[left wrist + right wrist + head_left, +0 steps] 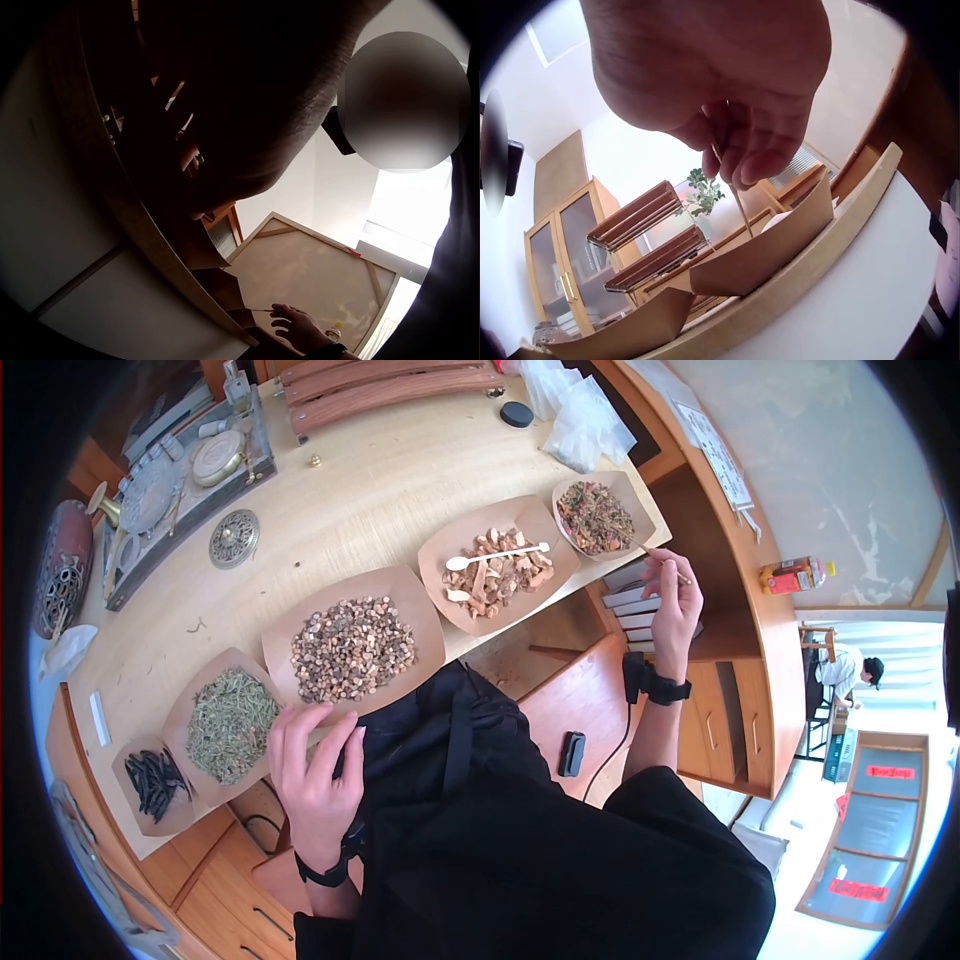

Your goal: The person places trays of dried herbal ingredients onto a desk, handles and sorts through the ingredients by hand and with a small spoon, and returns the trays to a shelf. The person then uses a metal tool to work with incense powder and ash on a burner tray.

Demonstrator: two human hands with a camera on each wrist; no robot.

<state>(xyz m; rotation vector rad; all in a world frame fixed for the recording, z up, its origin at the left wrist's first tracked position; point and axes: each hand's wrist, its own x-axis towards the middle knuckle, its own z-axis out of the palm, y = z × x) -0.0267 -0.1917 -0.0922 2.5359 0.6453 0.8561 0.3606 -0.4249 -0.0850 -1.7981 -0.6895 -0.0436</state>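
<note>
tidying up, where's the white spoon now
In the head view, right of centre, the white spoon lies on the brown chips in the tray second from the right.

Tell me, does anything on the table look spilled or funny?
One thing: a small dark squiggle sits on the bare table, away from the brown trays, so it might be a dropped scrap, though it's too small to tell.

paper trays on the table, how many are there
5 in the head view, left to right on the table: black-strip tray, green-herb tray, brown-piece tray, chunk tray, mixed-herb tray.
</note>
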